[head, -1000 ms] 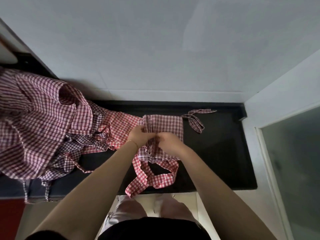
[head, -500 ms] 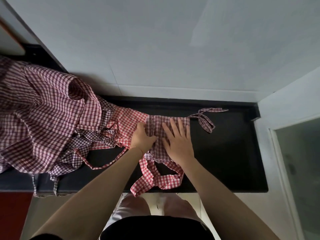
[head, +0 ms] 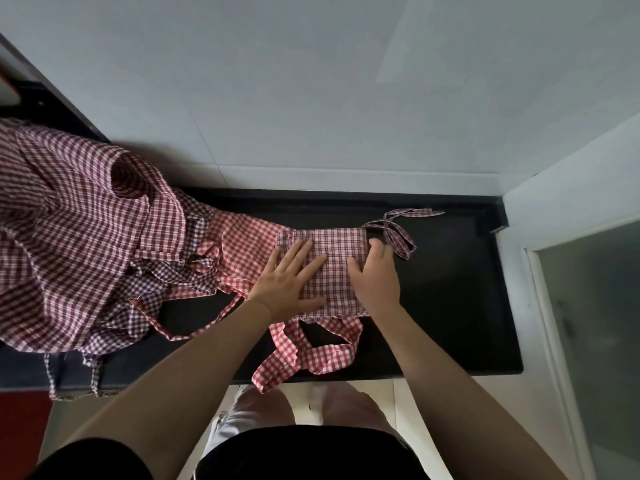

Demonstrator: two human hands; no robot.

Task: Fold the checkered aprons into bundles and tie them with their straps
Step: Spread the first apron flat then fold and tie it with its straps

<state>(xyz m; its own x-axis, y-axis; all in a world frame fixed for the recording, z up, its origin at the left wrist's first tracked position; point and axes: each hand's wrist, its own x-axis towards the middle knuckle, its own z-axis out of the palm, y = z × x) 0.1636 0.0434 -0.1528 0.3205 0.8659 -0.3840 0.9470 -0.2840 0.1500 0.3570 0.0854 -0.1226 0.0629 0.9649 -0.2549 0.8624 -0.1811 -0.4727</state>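
Head view: folded apron (head: 334,268) laid flat on black countertop (head: 450,306), roughly square, long axis not clearly told. Left hand (head: 289,284) pressed on its left half, fingers straight and spread, pointed toward wall. Right hand (head: 375,277) laid at its right edge, fingers loosely bent; grip cannot be told. Thin straps (head: 398,230) trailed off far right corner; red-checked straps (head: 311,351) looped over near counter edge. Heap of unfolded aprons (head: 79,244) piled at left.

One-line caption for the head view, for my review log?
Left hand and right hand press a folded checkered apron flat on the black counter, straps untied.
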